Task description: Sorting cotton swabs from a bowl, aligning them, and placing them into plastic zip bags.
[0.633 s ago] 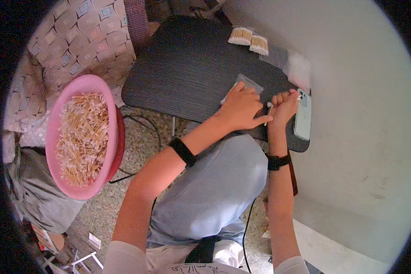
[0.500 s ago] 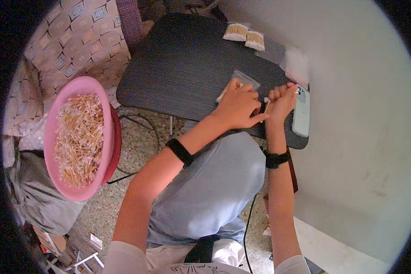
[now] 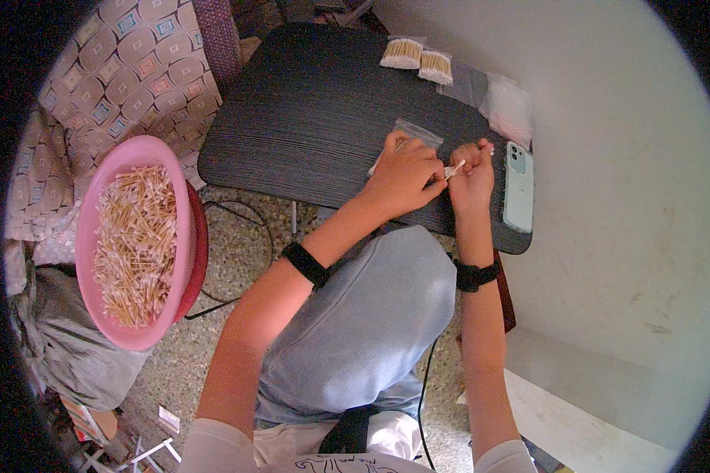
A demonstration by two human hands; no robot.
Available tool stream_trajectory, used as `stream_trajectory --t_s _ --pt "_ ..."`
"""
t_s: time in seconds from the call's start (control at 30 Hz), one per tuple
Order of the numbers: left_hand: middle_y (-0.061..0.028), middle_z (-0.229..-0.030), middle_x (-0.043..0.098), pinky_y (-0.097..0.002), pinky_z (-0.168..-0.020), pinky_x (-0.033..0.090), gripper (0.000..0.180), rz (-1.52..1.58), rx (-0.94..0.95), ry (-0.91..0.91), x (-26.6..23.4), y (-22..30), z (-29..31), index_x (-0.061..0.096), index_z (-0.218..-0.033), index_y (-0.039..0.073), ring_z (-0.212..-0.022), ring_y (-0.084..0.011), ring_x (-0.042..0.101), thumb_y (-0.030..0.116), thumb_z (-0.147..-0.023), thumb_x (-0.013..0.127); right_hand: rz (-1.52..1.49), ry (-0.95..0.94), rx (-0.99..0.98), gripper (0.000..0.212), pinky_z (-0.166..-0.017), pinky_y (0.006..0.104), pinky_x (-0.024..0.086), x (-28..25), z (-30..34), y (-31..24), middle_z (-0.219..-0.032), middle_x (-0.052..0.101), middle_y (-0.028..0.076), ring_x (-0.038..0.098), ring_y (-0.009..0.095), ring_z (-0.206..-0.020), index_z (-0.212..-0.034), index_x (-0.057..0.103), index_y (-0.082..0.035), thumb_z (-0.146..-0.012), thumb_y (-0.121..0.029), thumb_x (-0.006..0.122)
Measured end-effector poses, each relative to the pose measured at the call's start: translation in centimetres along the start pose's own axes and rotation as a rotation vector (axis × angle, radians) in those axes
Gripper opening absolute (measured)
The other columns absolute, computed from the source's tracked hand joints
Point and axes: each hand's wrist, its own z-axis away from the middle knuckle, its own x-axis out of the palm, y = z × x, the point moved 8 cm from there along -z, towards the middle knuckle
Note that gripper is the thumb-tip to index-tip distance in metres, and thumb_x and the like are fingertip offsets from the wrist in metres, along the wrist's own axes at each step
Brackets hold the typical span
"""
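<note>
Right hand [image 3: 472, 183], curled around white-tipped wooden swabs [image 3: 455, 169], has shifted leftward; left hand [image 3: 405, 178] seemingly pinches them, so both engage.

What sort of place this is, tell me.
Probably a room in a home: patterned fabric, a dark table beside a pale wall, and a pink basin of cotton swabs.
</note>
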Motion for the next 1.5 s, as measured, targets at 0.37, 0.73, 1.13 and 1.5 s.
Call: stream_trajectory --t_s 0.37,0.73,1.13,1.5 --pt "-0.0066 -0.083 0.059 -0.0473 -0.093 0.03 0.022 0.073 -0.086 0.059 -0.6 -0.4 -0.2 0.061 -0.077 0.011 -0.093 -0.0282 0.053 0.032 -0.08 0.063 0.372 -0.026 0.115 0.025 -0.056 0.0243 0.038 2.0 3.3 1.4 -0.074 0.047 -0.002 0.043 0.008 -0.064 -0.106 0.052 -0.005 -0.096 -0.028 0.049" --pt "-0.0059 -0.086 0.058 -0.0463 -0.096 0.032 0.024 -0.079 -0.025 0.094 -0.9 -0.4 0.3 0.062 -0.085 0.011 -0.095 -0.027 0.053 0.034 -0.079 0.061 0.49 -0.105 0.017 0.02 -0.058 0.0237 0.039 2.7 3.7 1.6 -0.074 0.046 0.0 0.044 0.009 -0.066 -0.107 0.048 -0.006 -0.097 -0.023 0.047" --pt "-0.0084 -0.101 0.058 -0.043 -0.098 0.038 0.023 -0.236 0.149 0.04 -2.5 -1.4 1.3 0.061 -0.1 0.008 -0.101 -0.0256 0.055 0.023 -0.084 0.056 0.395 -0.263 -0.121 0.015 -0.065 0.0273 0.038 3.3 3.2 0.3 -0.071 0.038 0.0 0.04 0.012 -0.066 -0.099 0.042 -0.01 -0.099 -0.025 0.041" --pt "-0.0234 -0.11 0.054 -0.0459 -0.087 0.042 0.042 0.338 -0.188 -0.012 1.9 -1.1 0.5 0.046 -0.121 -0.003 -0.101 -0.041 0.052 0.028 -0.092 0.049 0.511 -0.225 -0.128 0.016 -0.07 0.0248 0.039 3.4 3.0 0.6 -0.079 0.051 0.003 0.046 0.011 -0.074 -0.099 0.042 -0.011 -0.1 -0.026 0.038"
